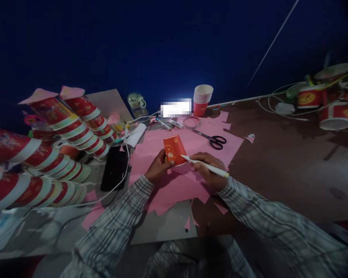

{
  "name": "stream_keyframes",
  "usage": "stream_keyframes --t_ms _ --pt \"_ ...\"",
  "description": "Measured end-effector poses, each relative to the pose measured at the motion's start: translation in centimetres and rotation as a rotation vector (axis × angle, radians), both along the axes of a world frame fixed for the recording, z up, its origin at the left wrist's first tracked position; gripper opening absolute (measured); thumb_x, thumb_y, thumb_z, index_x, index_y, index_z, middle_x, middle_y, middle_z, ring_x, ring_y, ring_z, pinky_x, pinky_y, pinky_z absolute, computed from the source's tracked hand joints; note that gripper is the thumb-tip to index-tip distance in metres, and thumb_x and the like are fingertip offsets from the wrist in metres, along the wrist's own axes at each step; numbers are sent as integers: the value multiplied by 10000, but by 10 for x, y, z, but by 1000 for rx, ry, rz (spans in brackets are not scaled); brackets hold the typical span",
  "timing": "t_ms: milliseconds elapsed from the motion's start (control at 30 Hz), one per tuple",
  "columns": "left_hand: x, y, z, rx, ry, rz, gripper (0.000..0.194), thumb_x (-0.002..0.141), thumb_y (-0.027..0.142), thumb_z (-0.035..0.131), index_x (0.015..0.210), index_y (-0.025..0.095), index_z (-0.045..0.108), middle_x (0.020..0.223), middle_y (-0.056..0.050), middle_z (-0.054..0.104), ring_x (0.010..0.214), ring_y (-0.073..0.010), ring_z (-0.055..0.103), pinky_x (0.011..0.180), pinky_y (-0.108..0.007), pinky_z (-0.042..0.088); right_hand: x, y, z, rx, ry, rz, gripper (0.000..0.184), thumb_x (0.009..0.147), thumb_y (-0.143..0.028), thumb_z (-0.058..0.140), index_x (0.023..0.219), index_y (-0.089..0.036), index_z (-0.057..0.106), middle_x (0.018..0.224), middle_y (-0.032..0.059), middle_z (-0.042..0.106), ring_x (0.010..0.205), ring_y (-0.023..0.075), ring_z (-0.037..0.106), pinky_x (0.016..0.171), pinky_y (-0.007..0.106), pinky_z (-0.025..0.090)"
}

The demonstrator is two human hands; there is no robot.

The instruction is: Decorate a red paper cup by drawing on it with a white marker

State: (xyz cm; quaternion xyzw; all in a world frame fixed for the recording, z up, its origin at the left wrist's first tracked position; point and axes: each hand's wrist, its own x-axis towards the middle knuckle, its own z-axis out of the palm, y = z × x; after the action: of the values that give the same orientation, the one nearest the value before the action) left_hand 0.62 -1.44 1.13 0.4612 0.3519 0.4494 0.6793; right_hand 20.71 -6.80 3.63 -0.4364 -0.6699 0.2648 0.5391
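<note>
My left hand (160, 166) holds a red paper cup (175, 150) with gold print, tilted over the pink paper. Between the fingers of my right hand (209, 168) is a white marker pen (211, 168) with a yellow end, its tip against or very near the cup's side. Pink paper sheets (162, 195) lie under both hands, some with cut edges. Black-handled scissors (216, 142) rest on the paper beyond my right hand. A stack of paper cups (202, 101) stands further back.
Tall towers of red cups (72, 133) with pink cone tops crowd the left. A black phone (114, 168) and a white cable lie beside the paper. Tape (191, 122), markers (164, 124) and a glass jar (136, 104) sit at the back. More decorated cups (336, 115) are far right.
</note>
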Motion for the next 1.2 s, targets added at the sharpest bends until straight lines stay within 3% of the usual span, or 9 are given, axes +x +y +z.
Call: stream_keyframes --t_ms 333,733,1200 --pt "-3 3 -6 -14 -15 3 583 575 370 932 1069 203 672 1033 -21 684 963 -179 626 926 -334 468 4 -2 -5 -57 118 31 239 946 -370 571 994 -179 707 662 11 692 594 152 668 541 259 542" --pt "-4 5 -8 -9 14 5 608 565 387 932 1077 205 661 1009 -18 672 944 -177 615 913 -337 463 0 -1 -2 -50 67 26 209 930 -326 586 964 -170 722 671 16 692 600 146 667 573 266 545" --pt "-2 2 -5 -23 -25 13 602 559 359 933 1076 200 669 1026 -26 683 963 -188 625 939 -349 464 2 -1 -1 -129 157 16 303 926 -458 593 959 -179 704 622 15 680 552 156 644 496 271 525"
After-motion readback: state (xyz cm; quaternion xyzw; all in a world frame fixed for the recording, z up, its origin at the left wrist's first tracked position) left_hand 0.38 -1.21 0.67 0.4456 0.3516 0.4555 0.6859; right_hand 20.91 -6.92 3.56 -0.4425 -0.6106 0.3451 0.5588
